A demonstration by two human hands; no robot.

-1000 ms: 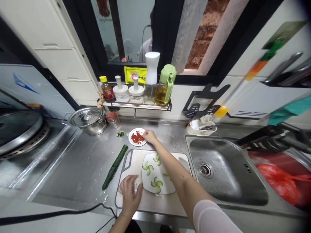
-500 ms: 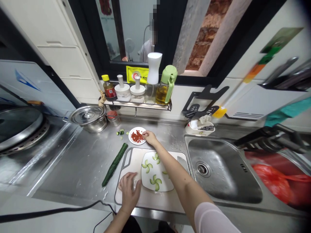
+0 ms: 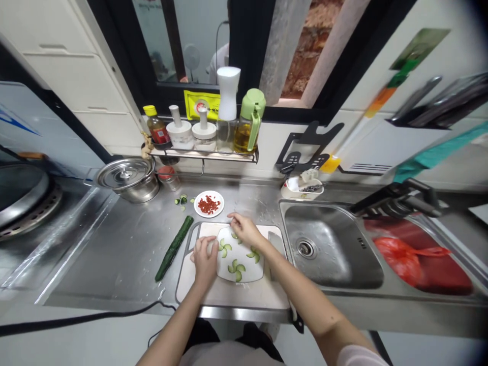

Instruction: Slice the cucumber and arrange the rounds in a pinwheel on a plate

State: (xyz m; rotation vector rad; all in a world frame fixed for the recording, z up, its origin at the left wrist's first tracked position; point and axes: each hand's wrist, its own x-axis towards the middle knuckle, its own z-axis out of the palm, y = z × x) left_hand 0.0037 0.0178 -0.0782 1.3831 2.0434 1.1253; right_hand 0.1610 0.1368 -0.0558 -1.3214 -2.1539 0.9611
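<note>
Over the far edge of a white square plate (image 3: 238, 255) hovers my right hand (image 3: 246, 231), thumb and fingertips pinched together; whatever they may hold is too small to make out. My left hand (image 3: 206, 255) rests at the plate's left side, fingers bent and apart, holding nothing visible. Green cucumber slices (image 3: 237, 269) lie on the plate in pinwheel shapes, one partly hidden by my right hand. The plate sits on a cutting board (image 3: 217, 299). Beyond it is a small round plate (image 3: 196, 207) of red goji berries (image 3: 208, 205).
A whole cucumber (image 3: 173, 249) lies left of the board, cucumber scraps (image 3: 183, 199) behind it. A knife blade (image 3: 275, 241) lies on the board's right side, beside the sink (image 3: 331, 254). A lidded pot (image 3: 129, 178) and a seasoning rack (image 3: 213, 155) stand at the back.
My right hand has drawn back from the goji berry plate to above the square plate. My left hand has moved forward along that plate's left side. The view has shifted.
</note>
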